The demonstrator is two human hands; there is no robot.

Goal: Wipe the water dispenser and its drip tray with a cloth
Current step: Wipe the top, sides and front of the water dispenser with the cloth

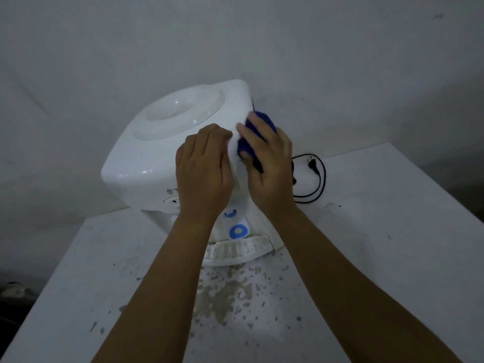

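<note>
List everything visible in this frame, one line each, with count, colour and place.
white plastic tabletop water dispenser: one, white, on the table against the wall.
slotted white drip tray: one, white and grimy, at the dispenser's front base.
dark blue cloth: one, blue, pressed on the dispenser's top right edge.
black power cord with plug: one, black, on the table right of the dispenser.
stained white table: one, white, speckled in front of the tray.
left hand: one, resting on the dispenser's top front.
right hand: one, holding the cloth.

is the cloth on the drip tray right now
No, the right hand presses the blue cloth against the upper right side of the water dispenser, well above the drip tray.
</note>
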